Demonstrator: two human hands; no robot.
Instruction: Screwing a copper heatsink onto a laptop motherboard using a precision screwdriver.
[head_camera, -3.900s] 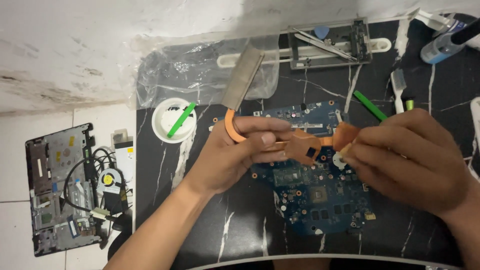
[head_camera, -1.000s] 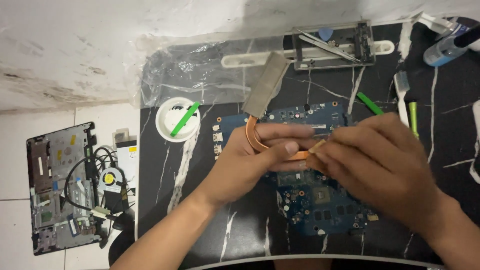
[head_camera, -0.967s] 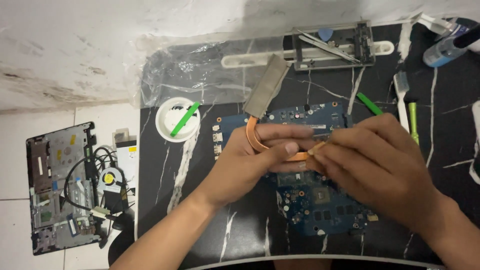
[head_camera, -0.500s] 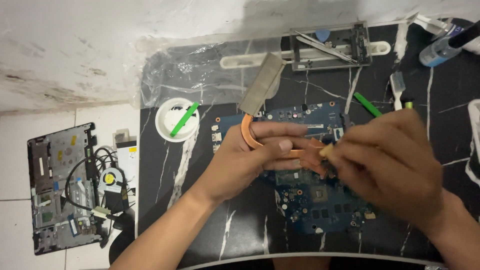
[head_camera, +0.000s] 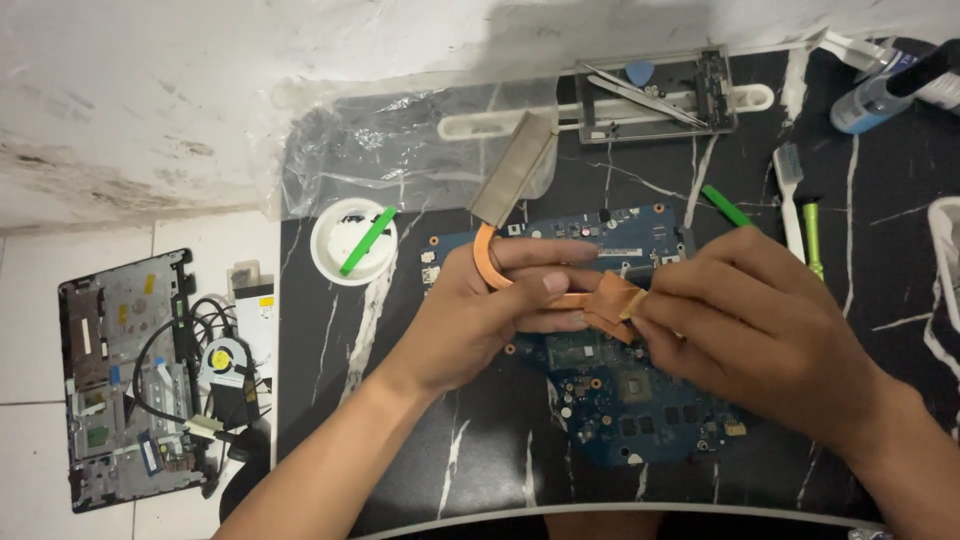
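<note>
My left hand (head_camera: 490, 310) grips a copper heat pipe (head_camera: 487, 262) with a grey finned heatsink (head_camera: 513, 180) at its far end, held above a blue circuit board (head_camera: 640, 420) on the black marble-patterned table (head_camera: 420, 440). My right hand (head_camera: 760, 330) pinches the copper plate end (head_camera: 612, 297) of the same pipe, fingers closed on it. What lies under the fingertips is hidden.
A white dish with a green stick (head_camera: 352, 242) sits left of the board. A clear plastic bag (head_camera: 390, 160), a tray of tweezers (head_camera: 655, 92), a toothbrush (head_camera: 790, 190), a green tool (head_camera: 812, 235) and a blue bottle (head_camera: 870, 100) lie behind. An opened laptop base (head_camera: 125, 380) and fan (head_camera: 225, 360) rest on the tiled floor.
Both hands and the heat pipe have shifted slightly over the board; the right hand has moved a little right along the copper plate. Grip stays the same.
</note>
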